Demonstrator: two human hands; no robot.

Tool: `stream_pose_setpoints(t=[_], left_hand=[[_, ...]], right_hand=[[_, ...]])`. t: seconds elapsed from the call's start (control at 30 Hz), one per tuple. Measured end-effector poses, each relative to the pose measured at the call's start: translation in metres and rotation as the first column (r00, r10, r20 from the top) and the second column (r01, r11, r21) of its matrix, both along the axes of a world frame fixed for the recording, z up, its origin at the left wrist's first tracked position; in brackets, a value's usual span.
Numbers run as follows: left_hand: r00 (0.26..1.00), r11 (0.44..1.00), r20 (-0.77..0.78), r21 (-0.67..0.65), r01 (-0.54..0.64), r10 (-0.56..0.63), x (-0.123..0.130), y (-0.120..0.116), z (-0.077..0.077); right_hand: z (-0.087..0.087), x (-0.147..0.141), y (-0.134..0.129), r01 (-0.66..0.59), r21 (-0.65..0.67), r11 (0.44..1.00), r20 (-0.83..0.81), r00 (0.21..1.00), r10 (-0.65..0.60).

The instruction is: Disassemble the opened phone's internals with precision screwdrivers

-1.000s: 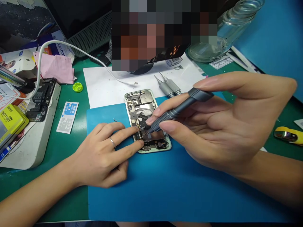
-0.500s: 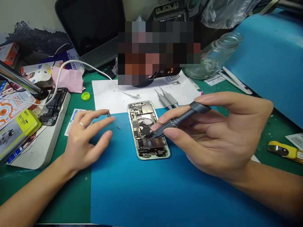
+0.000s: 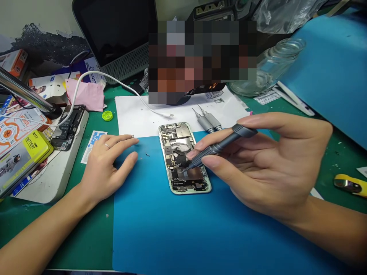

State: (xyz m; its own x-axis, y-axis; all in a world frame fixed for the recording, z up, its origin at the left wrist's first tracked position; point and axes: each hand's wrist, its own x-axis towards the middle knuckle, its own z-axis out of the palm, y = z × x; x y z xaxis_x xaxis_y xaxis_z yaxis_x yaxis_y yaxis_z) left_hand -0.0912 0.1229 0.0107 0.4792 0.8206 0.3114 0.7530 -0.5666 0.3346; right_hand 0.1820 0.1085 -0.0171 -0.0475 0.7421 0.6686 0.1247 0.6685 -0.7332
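An opened phone (image 3: 185,158) with its inner parts bared lies on the blue mat (image 3: 177,233). Over its lower half, my right hand (image 3: 258,164) grips a dark grey pen-like screwdriver (image 3: 215,149) between thumb and fingers, its thin tip pointing down at the phone's inside. Left of the phone, my left hand (image 3: 107,164) rests on the mat with its fingers apart and a ring on one of them. A tiny dark bit shows at its fingertips; whether they touch it is unclear. Small dark scraps (image 3: 147,154) lie between that hand and the phone.
Two grey screwdrivers (image 3: 208,121) lie on white paper (image 3: 132,114) behind the phone. A white cable (image 3: 114,80) crosses the left side. A glass jar (image 3: 269,68), white tweezers (image 3: 295,100) and a yellow tool (image 3: 348,184) are at the right. Boxes and another opened phone (image 3: 69,128) stand left.
The view has shifted slightly, moving the scene rightward. My left hand has lowered and flattened on the mat; the small metal piece at its fingertips now barely shows. My right hand keeps its grip.
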Motion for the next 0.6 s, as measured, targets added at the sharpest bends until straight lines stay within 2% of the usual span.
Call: stream_pose_setpoints(t=[0.13,0.53,0.6], left_hand=[[1.000,0.999,-0.010,0.036,0.016,-0.015,0.0000,-0.0023,0.0005],[0.999,0.999,-0.001,0.015,0.051,-0.051,0.0009,-0.0043,-0.0004],[0.998,0.998,0.007,0.021,0.055,-0.055,0.0014,-0.0032,0.0002]], right_hand=[[-0.0003,0.0002,-0.0001,-0.007,-0.002,1.000,-0.030,1.000,0.007],[0.0040,0.0018,0.0037,-0.050,0.029,0.998,-0.034,0.998,0.051],[0.0051,0.0023,-0.0002,-0.054,-0.030,0.998,-0.039,0.998,0.053]])
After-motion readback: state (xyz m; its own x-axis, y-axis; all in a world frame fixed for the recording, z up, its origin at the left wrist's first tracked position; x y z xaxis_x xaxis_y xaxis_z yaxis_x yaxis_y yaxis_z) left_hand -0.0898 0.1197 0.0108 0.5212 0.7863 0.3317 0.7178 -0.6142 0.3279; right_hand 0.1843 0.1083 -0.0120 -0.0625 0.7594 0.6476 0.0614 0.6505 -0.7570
